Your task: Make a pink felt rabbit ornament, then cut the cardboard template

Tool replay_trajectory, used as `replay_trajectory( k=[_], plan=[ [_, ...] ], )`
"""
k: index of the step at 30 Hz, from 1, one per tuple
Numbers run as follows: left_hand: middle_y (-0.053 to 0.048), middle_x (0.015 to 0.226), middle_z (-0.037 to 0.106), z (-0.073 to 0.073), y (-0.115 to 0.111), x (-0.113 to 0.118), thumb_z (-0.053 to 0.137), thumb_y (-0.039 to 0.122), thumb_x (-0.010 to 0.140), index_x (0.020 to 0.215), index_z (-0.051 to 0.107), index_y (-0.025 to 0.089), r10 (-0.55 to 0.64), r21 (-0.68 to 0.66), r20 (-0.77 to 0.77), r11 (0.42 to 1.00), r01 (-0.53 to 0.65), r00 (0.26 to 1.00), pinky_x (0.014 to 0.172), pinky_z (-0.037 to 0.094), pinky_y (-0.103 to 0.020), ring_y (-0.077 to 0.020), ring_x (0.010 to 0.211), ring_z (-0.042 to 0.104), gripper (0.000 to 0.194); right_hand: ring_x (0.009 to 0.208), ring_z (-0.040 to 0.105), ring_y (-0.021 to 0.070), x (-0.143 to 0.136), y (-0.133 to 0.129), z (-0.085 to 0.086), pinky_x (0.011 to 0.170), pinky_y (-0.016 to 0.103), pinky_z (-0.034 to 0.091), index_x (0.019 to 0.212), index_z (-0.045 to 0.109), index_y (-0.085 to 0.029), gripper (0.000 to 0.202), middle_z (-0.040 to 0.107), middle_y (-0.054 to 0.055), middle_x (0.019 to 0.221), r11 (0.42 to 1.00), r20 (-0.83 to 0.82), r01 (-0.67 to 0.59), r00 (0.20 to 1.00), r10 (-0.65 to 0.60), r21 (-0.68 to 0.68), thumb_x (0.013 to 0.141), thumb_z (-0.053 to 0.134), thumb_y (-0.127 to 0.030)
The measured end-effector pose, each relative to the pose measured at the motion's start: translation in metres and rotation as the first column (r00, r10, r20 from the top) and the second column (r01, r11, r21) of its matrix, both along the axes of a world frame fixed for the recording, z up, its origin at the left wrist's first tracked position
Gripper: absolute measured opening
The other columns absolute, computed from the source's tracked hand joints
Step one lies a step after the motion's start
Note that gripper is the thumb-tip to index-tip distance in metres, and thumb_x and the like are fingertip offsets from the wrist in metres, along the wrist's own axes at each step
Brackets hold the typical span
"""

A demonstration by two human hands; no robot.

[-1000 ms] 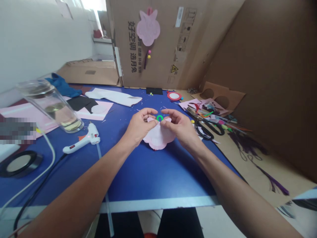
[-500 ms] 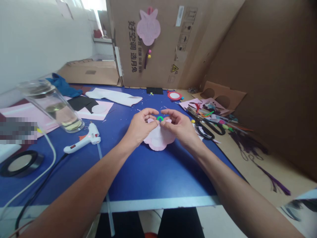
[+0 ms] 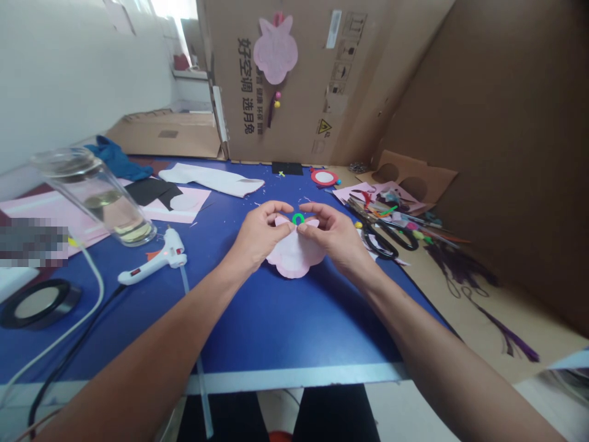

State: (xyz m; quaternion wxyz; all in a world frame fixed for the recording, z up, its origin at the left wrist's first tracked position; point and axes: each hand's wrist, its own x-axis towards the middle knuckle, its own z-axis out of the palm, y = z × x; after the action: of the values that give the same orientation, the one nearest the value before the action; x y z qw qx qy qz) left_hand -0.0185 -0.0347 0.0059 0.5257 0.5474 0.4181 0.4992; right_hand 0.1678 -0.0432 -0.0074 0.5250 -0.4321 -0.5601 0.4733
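We sat at a blue bench (image 3: 285,325) with a pale front edge. A white wall (image 3: 69,73) stood to our left, big cardboard panels (image 3: 483,123) closed off the back and right, and daylight came from a far window (image 3: 172,7).

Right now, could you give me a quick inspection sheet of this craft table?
Surface: blue table, beige sheet on its right side.
Job's things: pink cutout lying flat; green ring at its top edge.
Clutter: glue gun, glass jar, tape roll, scissors, paper scraps.
Fingers: left hand and right hand pinch at the ring.
Cables: white and black cords at left.
Surroundings: cardboard walls, a pink cutout hung up.
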Motion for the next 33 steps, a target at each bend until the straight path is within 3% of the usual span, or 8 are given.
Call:
replay_trajectory(
  k=[7,17,25,33],
  plan=[
    [-0.001,0.081,0.076,0.0,0.0,0.0,0.084,0.021,0.076,0.11,0.073,0.019,-0.037,-0.066,0.048,0.997,0.04,0.998,0.059,0.051,-0.025,-0.0151,0.064,0.067,0.036,0.07,0.063,0.0176,0.003,0.001,0.0,0.064,0.032,0.047,0.122,0.075,-0.026,0.05,0.073,-0.001,0.086,0.998,-0.008,0.055,0.998,-0.055,-0.002,0.077,0.091,-0.039],
    [-0.003,0.081,0.08,0.0,-0.002,0.005,0.083,0.005,0.076,0.112,0.076,0.015,-0.111,-0.232,0.08,0.964,0.127,0.991,0.076,0.069,-0.034,-0.018,0.072,0.077,0.038,0.075,0.067,0.021,0.02,0.009,0.008,0.069,0.037,0.054,0.12,0.074,-0.027,0.053,0.077,0.001,0.092,0.971,-0.076,0.226,0.973,-0.22,0.084,0.073,0.095,-0.042],
    [-0.007,0.09,0.083,-0.001,0.004,0.0,0.083,0.007,0.08,0.112,0.077,0.015,-0.003,-0.208,0.103,0.978,0.025,0.995,0.072,0.068,-0.031,-0.0192,0.075,0.08,0.034,0.092,0.073,0.0225,0.023,0.01,0.011,0.076,0.036,0.06,0.114,0.076,-0.027,0.053,0.081,0.005,0.107,0.977,-0.148,0.211,0.968,-0.204,0.038,0.08,0.091,-0.065],
    [-0.009,0.095,0.085,-0.001,0.008,-0.004,0.085,0.011,0.082,0.114,0.078,0.016,0.047,-0.199,0.15,0.98,-0.017,0.988,0.074,0.067,-0.032,-0.0204,0.078,0.08,0.034,0.089,0.074,0.0211,0.025,0.013,0.006,0.077,0.036,0.062,0.12,0.074,-0.027,0.058,0.08,0.003,0.101,0.984,-0.114,0.18,0.977,-0.179,0.002,0.074,0.098,-0.052]
  ],
)
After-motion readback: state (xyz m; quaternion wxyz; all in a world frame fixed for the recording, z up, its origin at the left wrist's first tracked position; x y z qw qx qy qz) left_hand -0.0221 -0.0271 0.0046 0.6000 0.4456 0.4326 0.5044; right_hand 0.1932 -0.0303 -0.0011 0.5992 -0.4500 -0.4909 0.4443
